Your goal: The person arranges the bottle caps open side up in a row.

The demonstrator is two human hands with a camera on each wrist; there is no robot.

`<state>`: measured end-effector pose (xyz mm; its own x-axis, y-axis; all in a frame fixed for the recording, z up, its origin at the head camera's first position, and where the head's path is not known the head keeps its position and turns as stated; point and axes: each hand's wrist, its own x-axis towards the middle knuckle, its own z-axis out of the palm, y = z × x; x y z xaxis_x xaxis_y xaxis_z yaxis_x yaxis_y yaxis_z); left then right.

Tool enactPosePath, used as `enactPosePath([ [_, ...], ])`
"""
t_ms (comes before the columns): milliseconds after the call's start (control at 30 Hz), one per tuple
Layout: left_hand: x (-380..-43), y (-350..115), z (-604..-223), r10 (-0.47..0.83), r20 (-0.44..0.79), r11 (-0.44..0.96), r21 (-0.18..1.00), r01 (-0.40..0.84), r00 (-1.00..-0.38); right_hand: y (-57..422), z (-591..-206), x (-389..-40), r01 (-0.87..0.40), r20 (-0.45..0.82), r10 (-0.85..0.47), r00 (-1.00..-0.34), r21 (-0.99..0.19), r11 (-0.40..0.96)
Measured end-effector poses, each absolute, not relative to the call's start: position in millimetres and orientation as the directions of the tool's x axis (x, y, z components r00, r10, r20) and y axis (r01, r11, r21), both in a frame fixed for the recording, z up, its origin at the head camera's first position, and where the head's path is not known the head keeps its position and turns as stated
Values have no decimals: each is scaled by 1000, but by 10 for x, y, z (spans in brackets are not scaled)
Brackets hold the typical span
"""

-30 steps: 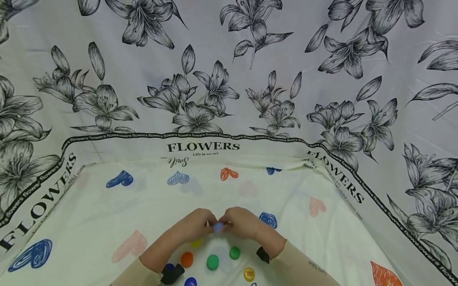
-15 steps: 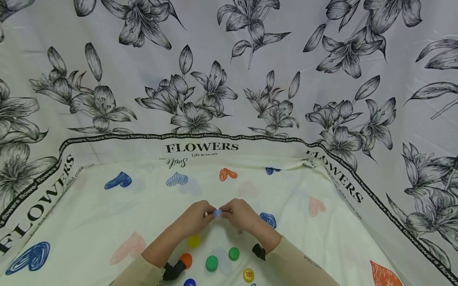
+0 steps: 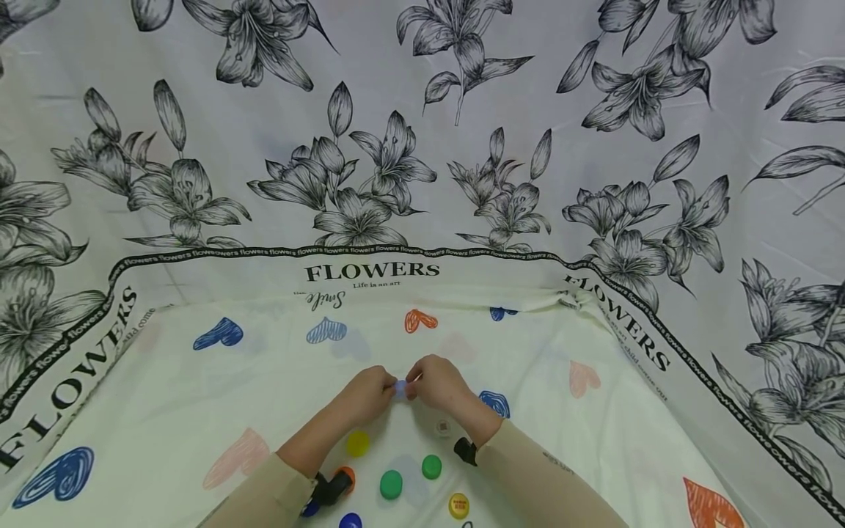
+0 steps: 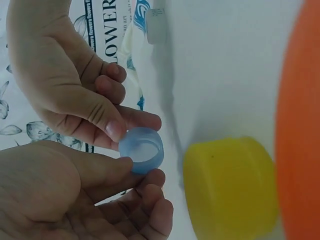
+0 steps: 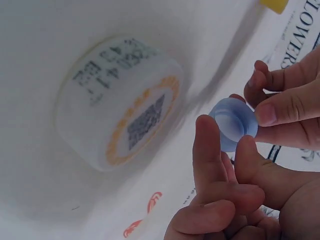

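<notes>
Between my two hands is a light blue, translucent bottle cap (image 3: 400, 389), held off the cloth with its hollow side showing in both wrist views. My left hand (image 3: 370, 394) pinches one edge between thumb and fingers. Opposite it, my right hand (image 3: 438, 379) pinches the other edge of the same cap. In the right wrist view, the right thumb and index finger lie along the blue cap (image 5: 220, 142). A white cap (image 5: 120, 102) with a printed code and an orange ring lies below the right wrist. Near the left wrist sits a yellow cap (image 4: 230, 190).
Toward me on the white cloth lie two green caps (image 3: 391, 485), a yellow printed cap (image 3: 458, 506) and a blue cap (image 3: 350, 521). An orange cap (image 3: 347, 478) is partly hidden by the left wrist's black camera (image 3: 332, 488). A flowered curtain (image 3: 396, 147) hangs behind.
Both hands have moved away from me with the light blue cap, the right one rising slightly more. The yellow cap and the white cap have come out from behind the arms.
</notes>
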<state>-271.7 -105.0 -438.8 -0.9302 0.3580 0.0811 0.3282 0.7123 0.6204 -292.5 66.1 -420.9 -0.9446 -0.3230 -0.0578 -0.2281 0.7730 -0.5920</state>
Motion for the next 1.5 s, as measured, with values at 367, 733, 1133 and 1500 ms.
enactPosePath([
  [367,-2846,-1016,-4501,240,12,718,671,186,-971,630,-4264,-3075,-192,-119,-317,-941,-584,789],
  [733,-2917,-1026,-4494,177,-10,723,680,123,-984,584,-4273,-3146,-134,-181,-268,-946,-535,834],
  [1133,-2878,-1018,-4441,180,-36,754,647,115,-983,691,-4244,-3037,-156,-146,-284,-947,-566,810],
  [1500,-2538,-795,-4217,296,40,787,555,268,-954,1132,-4209,-2722,-295,-57,-389,-920,-554,779],
])
